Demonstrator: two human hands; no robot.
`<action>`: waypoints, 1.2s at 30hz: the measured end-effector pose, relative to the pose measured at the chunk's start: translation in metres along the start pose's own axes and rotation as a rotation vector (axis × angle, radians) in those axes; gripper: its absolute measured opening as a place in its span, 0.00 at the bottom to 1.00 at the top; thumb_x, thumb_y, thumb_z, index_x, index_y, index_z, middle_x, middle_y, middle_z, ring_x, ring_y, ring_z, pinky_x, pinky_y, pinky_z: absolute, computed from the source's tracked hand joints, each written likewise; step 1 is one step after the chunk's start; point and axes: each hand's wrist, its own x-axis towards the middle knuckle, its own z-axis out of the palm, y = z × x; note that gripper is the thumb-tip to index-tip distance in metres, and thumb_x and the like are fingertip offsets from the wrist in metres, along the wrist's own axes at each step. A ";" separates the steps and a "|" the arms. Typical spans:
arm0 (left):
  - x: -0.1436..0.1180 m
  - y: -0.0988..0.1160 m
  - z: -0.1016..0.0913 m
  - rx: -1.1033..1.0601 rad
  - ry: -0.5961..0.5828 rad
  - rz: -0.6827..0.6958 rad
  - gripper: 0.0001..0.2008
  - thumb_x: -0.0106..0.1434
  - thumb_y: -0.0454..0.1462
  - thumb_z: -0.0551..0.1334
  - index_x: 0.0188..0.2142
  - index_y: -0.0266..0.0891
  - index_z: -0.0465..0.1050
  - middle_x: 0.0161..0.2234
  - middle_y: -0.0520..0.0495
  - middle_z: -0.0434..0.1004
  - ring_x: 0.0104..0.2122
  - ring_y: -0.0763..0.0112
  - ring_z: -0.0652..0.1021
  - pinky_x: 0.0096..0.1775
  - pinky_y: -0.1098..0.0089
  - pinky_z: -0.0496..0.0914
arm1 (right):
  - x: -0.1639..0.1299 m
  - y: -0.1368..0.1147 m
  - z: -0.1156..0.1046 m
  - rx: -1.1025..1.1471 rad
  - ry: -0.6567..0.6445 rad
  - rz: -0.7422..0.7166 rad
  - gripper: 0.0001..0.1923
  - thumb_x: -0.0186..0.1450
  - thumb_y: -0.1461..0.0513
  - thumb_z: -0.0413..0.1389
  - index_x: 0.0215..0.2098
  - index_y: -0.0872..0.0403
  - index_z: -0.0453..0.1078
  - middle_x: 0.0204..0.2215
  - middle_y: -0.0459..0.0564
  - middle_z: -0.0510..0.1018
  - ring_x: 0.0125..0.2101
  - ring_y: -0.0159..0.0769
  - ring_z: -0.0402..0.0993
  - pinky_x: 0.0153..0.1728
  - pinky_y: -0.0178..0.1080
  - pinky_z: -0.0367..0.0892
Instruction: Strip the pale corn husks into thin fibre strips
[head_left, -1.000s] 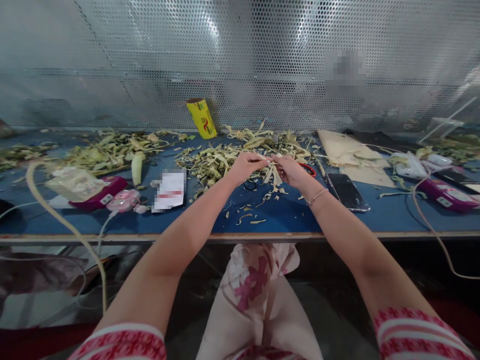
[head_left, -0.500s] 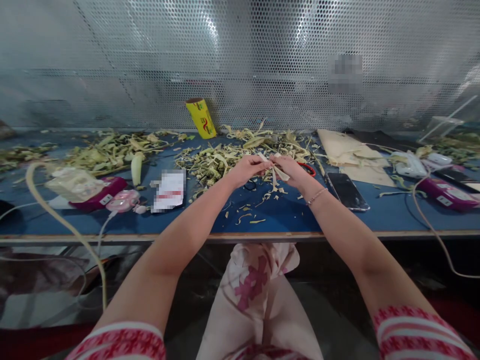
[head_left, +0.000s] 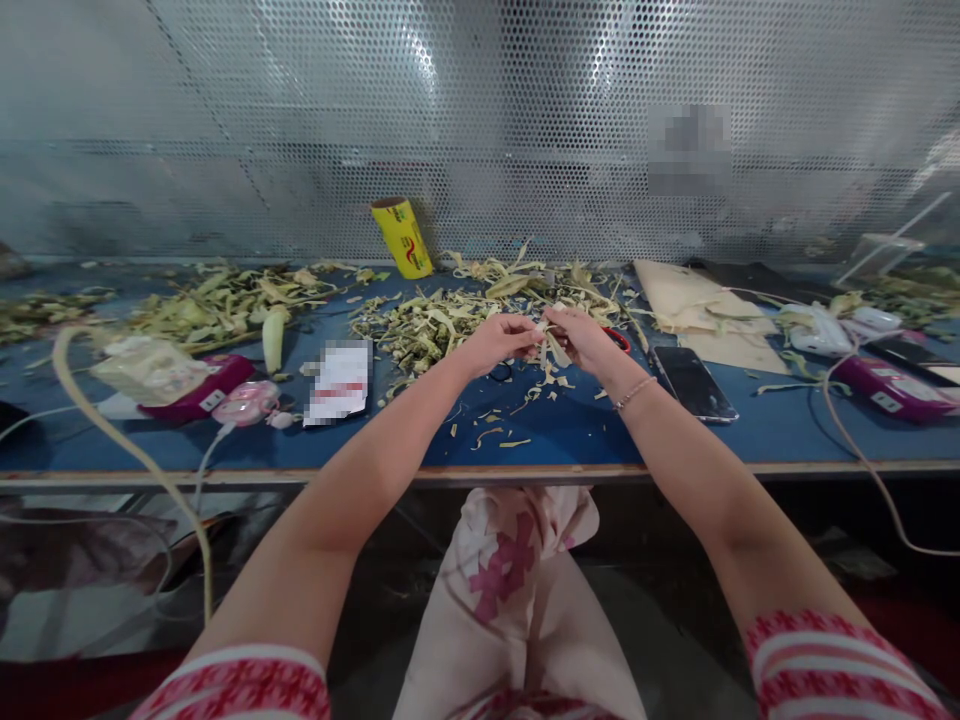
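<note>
Pale, papery husk strip (head_left: 553, 347) was pinched between both hands above the blue worktop (head_left: 570, 425), the left hand (head_left: 496, 343) closed on its near end and the right hand (head_left: 581, 340) closed on the part beside it, fingertips of the two hands almost meeting. Loose ends of the strip hung down below the right hand's grip. The peeling looked best served by a pinch kept close to the split, pulling along the fibres rather than across them, so the strip would come away whole instead of snapping short; that is a judgement, since the tear line itself was too small to make out.

Just beyond the husk strip lay a heap of husk scraps (head_left: 442, 325), and small offcuts (head_left: 491, 432) were scattered on the worktop beneath it. A red loop (head_left: 619, 338), partly hidden, sat just right of the strip behind the right hand. Farther right lay a dark phone (head_left: 691, 381) and a sheet of cardboard (head_left: 694, 298). Left of the strip rested a white card (head_left: 339, 382); a yellow roll (head_left: 403, 236) leaned on the perforated metal screen (head_left: 480, 120) behind the heap. The nearest bare room lay between the strip and the worktop's front edge (head_left: 480, 474), free but for the offcuts, with the phone the closest thing an elbow swing might catch.
</note>
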 end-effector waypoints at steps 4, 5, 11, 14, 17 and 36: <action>0.001 -0.001 0.000 -0.088 0.031 0.011 0.19 0.42 0.42 0.75 0.30 0.33 0.76 0.21 0.52 0.73 0.22 0.79 0.73 0.29 0.73 0.69 | -0.001 0.000 0.001 -0.006 0.007 -0.012 0.22 0.58 0.51 0.62 0.20 0.53 0.56 0.13 0.36 0.55 0.14 0.21 0.49 0.15 0.30 0.46; 0.001 -0.001 0.000 -0.095 0.026 0.017 0.19 0.42 0.41 0.75 0.31 0.33 0.76 0.21 0.51 0.73 0.23 0.79 0.74 0.29 0.73 0.69 | 0.000 0.001 0.001 -0.004 0.015 -0.015 0.22 0.58 0.52 0.62 0.20 0.53 0.56 0.13 0.37 0.55 0.14 0.21 0.50 0.15 0.30 0.46; 0.004 -0.007 -0.003 -0.063 0.045 0.107 0.21 0.44 0.46 0.73 0.34 0.34 0.77 0.25 0.49 0.78 0.26 0.76 0.77 0.32 0.72 0.72 | 0.007 0.005 -0.002 0.003 -0.003 -0.018 0.20 0.56 0.51 0.63 0.22 0.53 0.59 0.13 0.37 0.58 0.15 0.24 0.54 0.16 0.31 0.51; 0.006 -0.011 -0.004 -0.003 0.062 0.166 0.20 0.48 0.48 0.71 0.34 0.34 0.77 0.26 0.48 0.78 0.26 0.76 0.77 0.33 0.72 0.73 | 0.006 0.005 -0.001 -0.019 0.005 -0.010 0.20 0.57 0.51 0.62 0.22 0.53 0.58 0.14 0.37 0.58 0.14 0.23 0.52 0.16 0.30 0.49; 0.007 -0.012 -0.004 0.040 0.092 0.182 0.20 0.49 0.49 0.70 0.30 0.34 0.76 0.25 0.48 0.78 0.25 0.75 0.77 0.33 0.72 0.73 | 0.006 0.005 0.000 -0.063 0.013 -0.040 0.18 0.60 0.53 0.59 0.23 0.53 0.58 0.15 0.37 0.57 0.15 0.22 0.51 0.16 0.29 0.48; 0.010 -0.008 -0.012 -0.081 0.340 0.194 0.18 0.49 0.48 0.70 0.28 0.34 0.75 0.24 0.49 0.75 0.25 0.79 0.74 0.34 0.73 0.71 | -0.005 -0.001 -0.002 -1.001 0.047 -0.984 0.10 0.62 0.66 0.49 0.39 0.53 0.70 0.38 0.55 0.73 0.42 0.42 0.69 0.45 0.47 0.67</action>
